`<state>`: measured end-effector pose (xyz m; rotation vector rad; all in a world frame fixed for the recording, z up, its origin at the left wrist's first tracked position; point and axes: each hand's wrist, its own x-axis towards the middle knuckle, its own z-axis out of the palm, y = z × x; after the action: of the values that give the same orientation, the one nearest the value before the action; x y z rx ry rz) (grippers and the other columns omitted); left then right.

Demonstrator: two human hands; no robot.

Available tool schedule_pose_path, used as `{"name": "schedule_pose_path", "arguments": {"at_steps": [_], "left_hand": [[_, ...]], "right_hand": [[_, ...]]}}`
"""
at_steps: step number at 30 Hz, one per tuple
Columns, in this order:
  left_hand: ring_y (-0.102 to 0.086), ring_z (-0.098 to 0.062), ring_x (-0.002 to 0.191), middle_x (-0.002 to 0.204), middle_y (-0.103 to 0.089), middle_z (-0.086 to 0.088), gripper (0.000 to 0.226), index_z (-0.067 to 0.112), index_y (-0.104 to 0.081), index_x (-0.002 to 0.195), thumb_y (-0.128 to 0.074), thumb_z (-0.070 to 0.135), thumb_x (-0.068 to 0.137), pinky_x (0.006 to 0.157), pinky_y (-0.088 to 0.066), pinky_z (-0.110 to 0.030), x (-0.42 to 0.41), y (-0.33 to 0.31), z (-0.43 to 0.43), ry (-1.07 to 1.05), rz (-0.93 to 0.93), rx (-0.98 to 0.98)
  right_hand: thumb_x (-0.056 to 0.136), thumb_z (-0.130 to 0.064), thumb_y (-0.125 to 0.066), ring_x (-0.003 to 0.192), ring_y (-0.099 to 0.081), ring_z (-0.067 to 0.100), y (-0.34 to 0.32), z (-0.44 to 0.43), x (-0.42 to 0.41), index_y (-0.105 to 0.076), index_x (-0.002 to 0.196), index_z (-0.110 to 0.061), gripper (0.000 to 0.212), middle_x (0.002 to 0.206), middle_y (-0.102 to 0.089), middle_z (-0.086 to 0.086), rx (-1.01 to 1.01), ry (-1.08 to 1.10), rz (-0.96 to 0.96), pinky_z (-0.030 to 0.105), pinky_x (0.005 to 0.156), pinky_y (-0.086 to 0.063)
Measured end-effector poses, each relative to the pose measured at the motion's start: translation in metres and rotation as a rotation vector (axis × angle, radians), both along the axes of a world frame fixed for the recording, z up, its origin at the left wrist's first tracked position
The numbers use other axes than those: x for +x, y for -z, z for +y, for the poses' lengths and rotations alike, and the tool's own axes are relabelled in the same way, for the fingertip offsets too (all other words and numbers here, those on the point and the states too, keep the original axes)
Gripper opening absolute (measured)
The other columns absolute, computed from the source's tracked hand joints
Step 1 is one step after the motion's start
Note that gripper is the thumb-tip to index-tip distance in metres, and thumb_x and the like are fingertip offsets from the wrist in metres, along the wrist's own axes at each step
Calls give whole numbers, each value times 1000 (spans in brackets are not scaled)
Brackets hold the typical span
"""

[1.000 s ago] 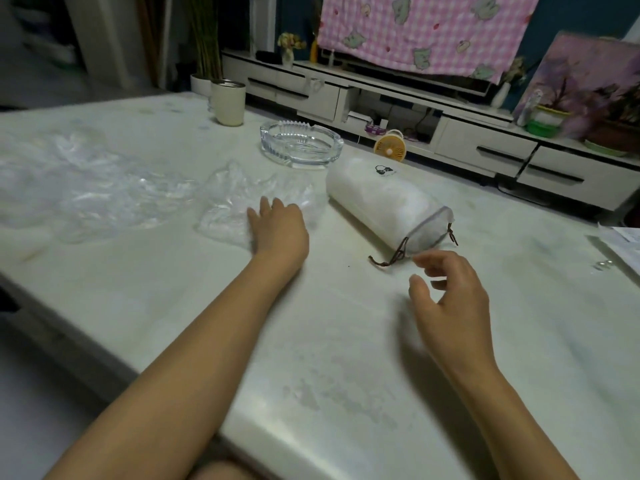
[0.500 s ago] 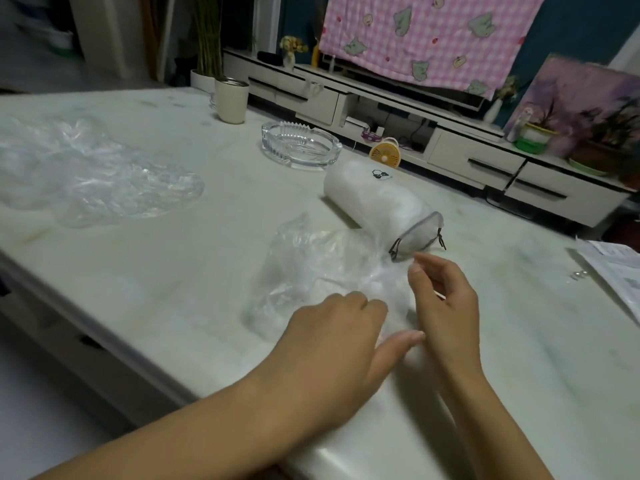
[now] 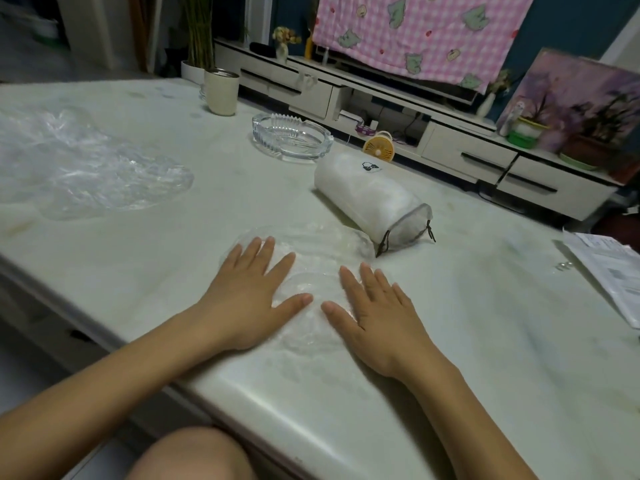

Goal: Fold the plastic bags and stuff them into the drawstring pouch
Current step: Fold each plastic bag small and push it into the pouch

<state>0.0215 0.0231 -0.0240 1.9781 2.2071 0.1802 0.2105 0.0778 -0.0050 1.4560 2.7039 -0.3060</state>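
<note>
Clear plastic bag (image 3: 318,251) lies spread at the near edge of the marble table (image 3: 485,341), w/ left hand (image 3: 249,299) & right hand (image 3: 377,317) both pressed flat on it, fingers straight and splayed, gripping nothing. I'd call this flattening, no fold made yet. Drawstring pouch (image 3: 374,199) lies on its side just beyond (looks bulky, contents unclear). More bags (image 3: 86,168) wait far left. Glass ashtray (image 3: 291,136), cup (image 3: 221,91) & papers (image 3: 609,268) share the top; TV cabinet (image 3: 467,150) & pink checked cloth (image 3: 415,32) behind.

You have one drawstring pouch (image 3: 370,199), one ashtray (image 3: 273,131) and one cup (image 3: 221,95). One plastic bag (image 3: 318,251) lies apart; the bag pile (image 3: 86,168) is uncountable.
</note>
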Motion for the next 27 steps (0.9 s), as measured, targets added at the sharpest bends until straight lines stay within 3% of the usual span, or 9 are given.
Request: {"name": "schedule_pose_path", "arguments": {"at_steps": [2, 4, 7, 8, 10, 13, 17, 23, 27], "left_hand": [[18, -18, 144, 157, 17, -3, 131, 32, 7, 149, 36, 86, 33, 116, 12, -35, 0, -1, -4, 24, 1, 11], [18, -15, 143, 157, 16, -1, 130, 33, 6, 149, 35, 86, 34, 114, 14, -31, 3, -6, -12, 86, -7, 8], [8, -12, 145, 159, 1, 4, 118, 31, -9, 150, 30, 83, 52, 111, 13, -25, 11, -16, -25, 150, -61, 130], [-3, -15, 146, 158, -12, 1, 110, 27, -23, 149, 25, 79, 64, 112, 8, -28, 15, -20, -26, 168, -65, 229], [-17, -21, 145, 153, -29, -5, 96, 18, -38, 143, 14, 69, 79, 114, -1, -34, 20, -23, -19, 139, -34, 338], [10, -16, 145, 159, 0, -1, 91, 20, -10, 151, 15, 64, 75, 115, 10, -37, 22, -7, -4, 66, 57, 153], [13, -14, 145, 159, 9, 0, 107, 30, 0, 151, 18, 77, 56, 116, 9, -38, 11, 2, -1, -5, 21, 77], [18, -11, 143, 158, 16, 2, 122, 34, 6, 149, 34, 84, 41, 116, 12, -44, 9, 5, -4, -6, 26, 32], [6, -15, 146, 159, -4, 0, 94, 27, -20, 149, 5, 74, 72, 116, 7, -39, 7, -2, -12, 4, -44, 257]], "right_hand": [[93, -63, -19, 146, -6, 18, -6, -8, 2, -10, 150, -29, 67, 159, -7, 3, 82, 44, -63, 36, 116, -11], [96, -55, -30, 127, -43, 26, -16, -16, 4, -41, 134, -20, 53, 138, -47, 6, 296, 109, -11, 36, 97, -35], [92, -25, -51, 83, -62, 33, -21, -17, -1, -65, 101, -10, 23, 93, -68, 10, 720, 97, 395, 34, 70, -46], [90, -20, -50, 87, -63, 32, -19, -15, -6, -65, 104, -8, 24, 97, -68, 11, 733, 47, 505, 33, 74, -46], [97, -19, -40, 126, -48, 26, -12, -8, -19, -54, 129, -10, 36, 135, -54, 11, 417, -82, 544, 24, 103, -29], [103, -35, -28, 146, -1, 15, 5, 7, -25, -22, 149, -23, 49, 159, -8, 1, 33, -150, 294, 25, 114, 2], [98, -53, -20, 145, 12, 9, 9, 20, -12, -6, 151, -32, 58, 159, 7, -7, -9, -106, 113, 29, 115, 10], [95, -58, -17, 146, 6, 11, 15, 20, -8, -13, 151, -31, 62, 159, -1, -9, -6, -118, 118, 34, 118, 5], [99, -43, -35, 142, -21, 12, 2, 12, -4, -44, 139, -18, 48, 150, -35, -3, 115, -32, 572, 27, 115, -16]]}}
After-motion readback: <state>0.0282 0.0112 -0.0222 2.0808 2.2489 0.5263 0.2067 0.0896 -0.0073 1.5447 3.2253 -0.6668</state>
